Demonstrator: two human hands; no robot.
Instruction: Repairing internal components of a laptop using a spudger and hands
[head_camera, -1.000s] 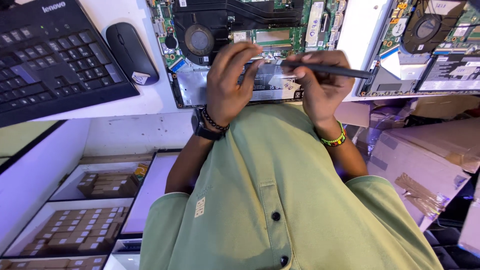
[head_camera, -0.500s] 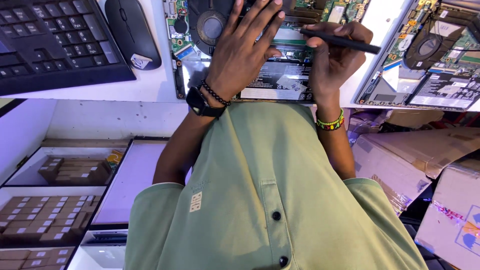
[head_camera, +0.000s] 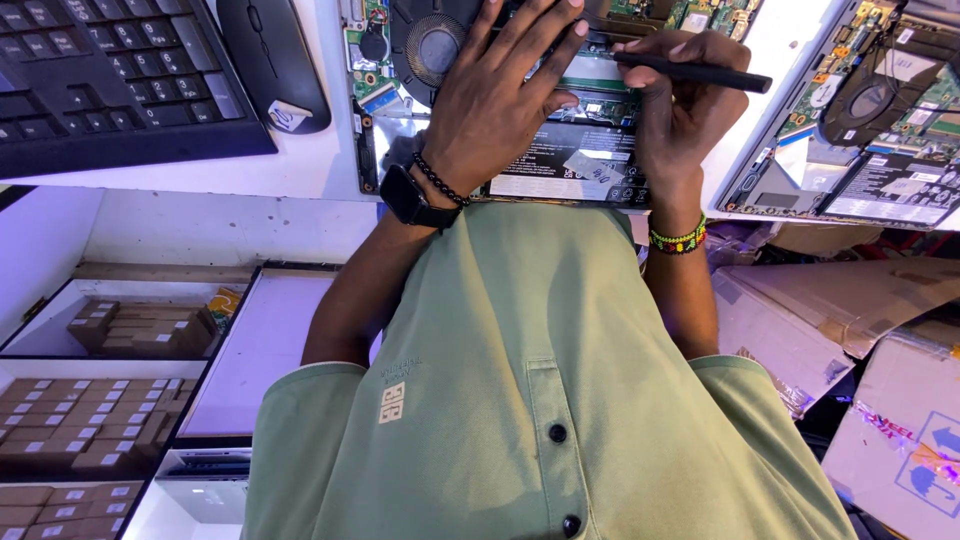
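Left hand (head_camera: 495, 105) lies flat, fingers spread, on the opened laptop (head_camera: 560, 165); right hand (head_camera: 680, 100), at 3 o'clock, pinches a black screwdriver (head_camera: 690, 72).

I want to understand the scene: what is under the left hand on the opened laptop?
Under the left hand lie the opened laptop's black battery and part of a round fan. The board parts directly beneath the palm and fingers are covered.
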